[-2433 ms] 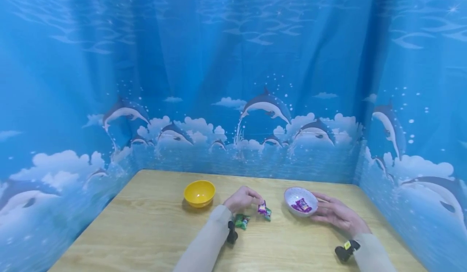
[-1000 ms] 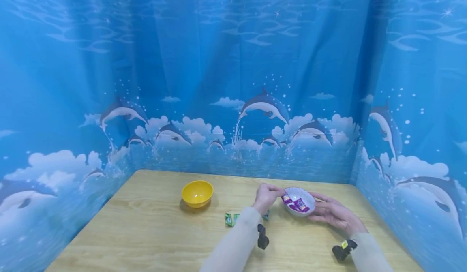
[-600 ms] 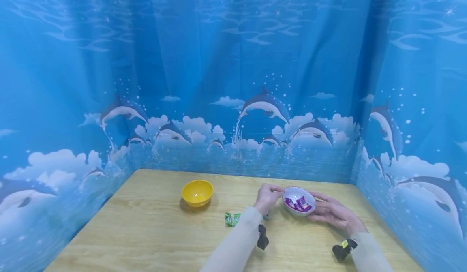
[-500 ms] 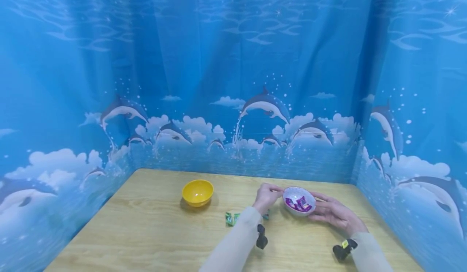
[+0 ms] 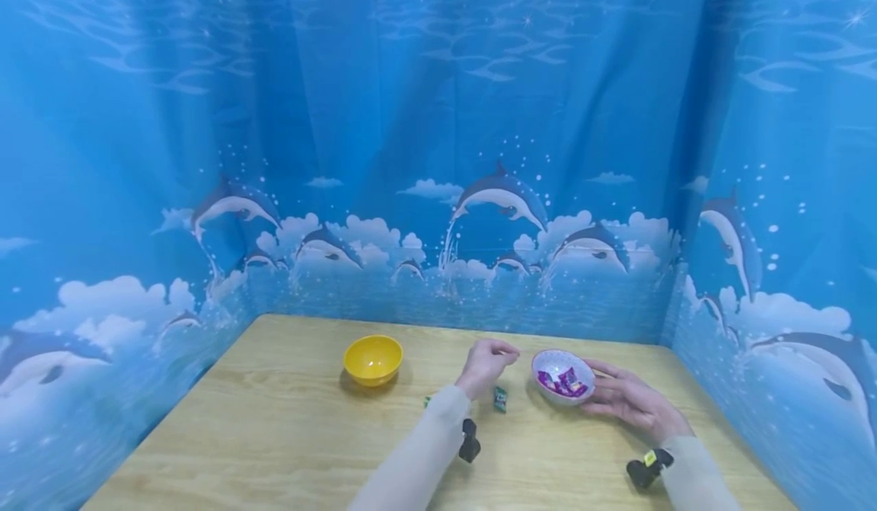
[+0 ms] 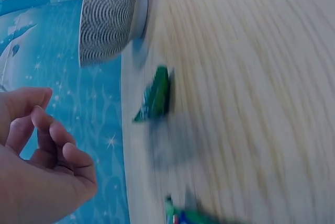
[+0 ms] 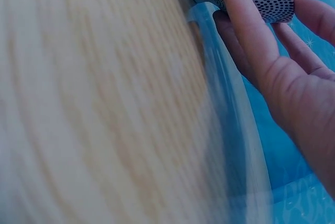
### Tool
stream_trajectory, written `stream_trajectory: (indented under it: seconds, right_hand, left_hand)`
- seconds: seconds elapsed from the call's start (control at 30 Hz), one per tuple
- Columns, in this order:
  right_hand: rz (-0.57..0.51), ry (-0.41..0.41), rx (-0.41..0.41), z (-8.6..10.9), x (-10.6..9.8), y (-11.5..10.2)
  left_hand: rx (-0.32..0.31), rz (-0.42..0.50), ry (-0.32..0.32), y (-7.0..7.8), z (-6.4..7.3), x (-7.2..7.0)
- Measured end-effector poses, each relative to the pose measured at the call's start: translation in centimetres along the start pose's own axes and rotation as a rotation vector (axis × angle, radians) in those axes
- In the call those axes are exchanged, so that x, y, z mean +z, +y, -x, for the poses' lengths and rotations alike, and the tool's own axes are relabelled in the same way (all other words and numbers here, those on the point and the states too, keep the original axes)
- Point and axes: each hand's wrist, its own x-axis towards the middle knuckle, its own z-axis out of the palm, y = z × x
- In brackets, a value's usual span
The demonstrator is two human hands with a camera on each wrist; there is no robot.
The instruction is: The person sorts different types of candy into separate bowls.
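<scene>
While your left hand (image 5: 488, 364) hangs over the table (image 5: 274, 435), short of the bowl, it holds nothing that shows: fingers loosely curled, tips close together. Your right hand (image 5: 630, 403) has the white bowl (image 5: 558, 361) by its right side, thumb and fingers spread round the wall, clamped on it. Step reads as between pieces, purple in, green not picked up. Next move, my call: part your left fingertips and drop onto the nearer green sweet (image 5: 501, 399), just below that hand; keep the bowl steady meanwhile.

Containers: white bowl has purple sweets (image 5: 569, 383) bunched low and to the right; they overlap, can't give you a firm count. Yellow bowl (image 5: 373, 380) stands upright, well left of your left hand, showing you only a glossy inside. Second green bit (image 5: 427, 402) peeks out beside your left sleeve (image 5: 418, 450), mostly hidden; can't tell if it's one piece or more.
</scene>
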Motion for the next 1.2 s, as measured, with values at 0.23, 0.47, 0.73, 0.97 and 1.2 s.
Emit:
stream_trajectory:
  seconds: [0.23, 0.47, 0.73, 0.97, 1.2]
  right_hand:
    - [0.106, 0.029, 0.011, -0.1, 0.2, -0.2]
    - [0.091, 0.039, 0.026, -0.1, 0.3, -0.4]
    - [0.099, 0.006, 0.027, 0.0, 0.4, -0.5]
    - [0.128, 0.057, 0.031, 0.1, 0.5, -0.4]
    - [0.140, 0.073, 0.029, 0.0, 0.5, -0.5]
  left_hand:
    - [0.081, -0.005, -0.010, -0.8, 0.3, -2.4]
    - [0.080, -0.034, -0.007, -1.4, 0.7, -4.5]
    - [0.091, -0.079, 0.043, -2.2, 1.3, -6.7]
    - [0.103, -0.079, 0.158, -2.0, 2.5, -9.0]
    - [0.108, -0.072, 0.310, -2.2, 3.3, -11.4]
